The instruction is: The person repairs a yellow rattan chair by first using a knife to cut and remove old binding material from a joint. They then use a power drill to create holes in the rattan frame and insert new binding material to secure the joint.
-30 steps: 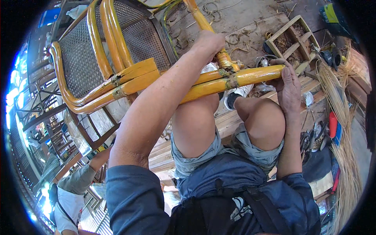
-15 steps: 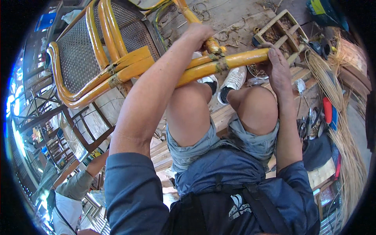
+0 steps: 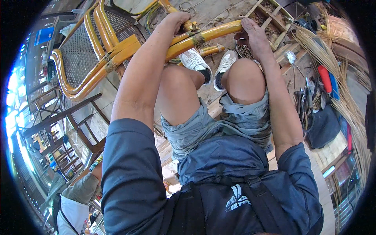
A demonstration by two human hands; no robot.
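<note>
A rattan chair (image 3: 223,30) with glossy yellow-orange poles and a woven cane panel (image 3: 76,53) lies tilted across the upper left, beyond my knees. My left hand (image 3: 178,20) is closed round a pole close to a bound joint (image 3: 198,39); its fingertips are mostly hidden. At the right end of the long pole, my right hand (image 3: 253,36) grips with the thumb on top and the fingers beneath. Pale strips wrap another joint (image 3: 111,65) farther left along the frame. Below the long pole, a short yellow pole piece (image 3: 211,50) shows near my shoes.
A wooden divided box (image 3: 276,19) with scraps stands at the upper right. Along the right lie long cane strips (image 3: 350,117), a red-handled tool (image 3: 324,78), several hand tools (image 3: 307,98) and a dark cloth (image 3: 323,127). Dark wooden frames (image 3: 84,125) and another person's sleeve (image 3: 82,190) are at left.
Both hands and the chair's long pole have shifted left and upward in the picture, partly with the view. The short yellow piece near my shoes has come into sight. Both grips stay closed.
</note>
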